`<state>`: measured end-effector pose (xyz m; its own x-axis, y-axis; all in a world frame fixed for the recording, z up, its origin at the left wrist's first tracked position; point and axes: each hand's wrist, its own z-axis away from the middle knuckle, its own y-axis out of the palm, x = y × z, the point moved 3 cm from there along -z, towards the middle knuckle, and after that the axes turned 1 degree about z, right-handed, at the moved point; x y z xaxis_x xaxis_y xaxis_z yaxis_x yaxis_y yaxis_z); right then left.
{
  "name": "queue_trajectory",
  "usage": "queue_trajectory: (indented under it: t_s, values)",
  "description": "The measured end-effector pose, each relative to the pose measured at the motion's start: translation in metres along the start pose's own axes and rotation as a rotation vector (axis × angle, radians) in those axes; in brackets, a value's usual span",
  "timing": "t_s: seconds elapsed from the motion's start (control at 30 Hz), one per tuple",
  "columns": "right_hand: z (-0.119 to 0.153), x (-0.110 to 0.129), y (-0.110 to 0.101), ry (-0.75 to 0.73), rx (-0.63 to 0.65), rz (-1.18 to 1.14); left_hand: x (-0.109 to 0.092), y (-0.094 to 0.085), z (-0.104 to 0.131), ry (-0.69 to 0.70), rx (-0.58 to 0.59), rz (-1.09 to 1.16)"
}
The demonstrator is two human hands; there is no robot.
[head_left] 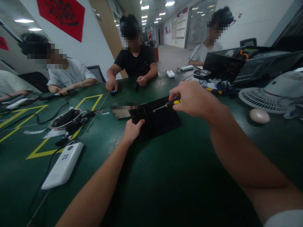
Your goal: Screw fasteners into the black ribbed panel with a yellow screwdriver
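A flat black panel [161, 121] with ridges is tilted above the green table in the middle of the view. My left hand [133, 130] grips its left edge, the thumb lying on the face of the panel. My right hand [189, 96] holds a yellow and black screwdriver [174, 103] over the panel's upper right part. The shaft points left and its tip is over the panel; whether it touches cannot be made out. Just behind the panel's left corner lies a pale box-like piece [120, 112], partly hidden.
On the green table [99, 176] lie a white power bank [63, 165], a bowl with cables [66, 118], a pinkish mouse [259, 116], a white fan [267, 91] and an open computer case [255, 66]. Several people sit across and at the left.
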<state>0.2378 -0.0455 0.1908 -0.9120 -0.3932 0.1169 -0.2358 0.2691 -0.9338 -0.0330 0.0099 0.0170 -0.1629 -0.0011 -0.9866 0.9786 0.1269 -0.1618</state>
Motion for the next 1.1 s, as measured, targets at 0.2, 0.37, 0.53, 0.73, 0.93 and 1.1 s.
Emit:
queue_trajectory:
  t_s: [0.2,0.37,0.53,0.73,0.93,1.1]
  values:
    - [0.0000,-0.0025,0.0030,0.012,-0.015,-0.023,-0.0026,0.0008,0.0007,-0.008,0.008,0.006]
    - [0.0001,-0.0015,0.0005,0.042,-0.002,0.017,-0.0010,0.0003,0.0006,-0.004,-0.018,-0.004]
    - [0.0012,-0.0007,0.0005,0.078,0.031,0.044,0.0002,-0.0002,0.0003,-0.021,-0.016,-0.002]
    - [0.0023,-0.0011,0.0018,0.049,-0.027,-0.010,0.0010,-0.0005,0.0000,-0.021,-0.018,0.021]
    - [0.0026,0.0003,-0.0001,0.069,-0.013,-0.017,0.0016,-0.0003,0.0000,-0.011,-0.004,0.005]
    - [0.0040,0.0010,-0.0001,0.069,-0.045,0.004,0.0016,-0.0016,-0.0012,0.002,-0.027,-0.022]
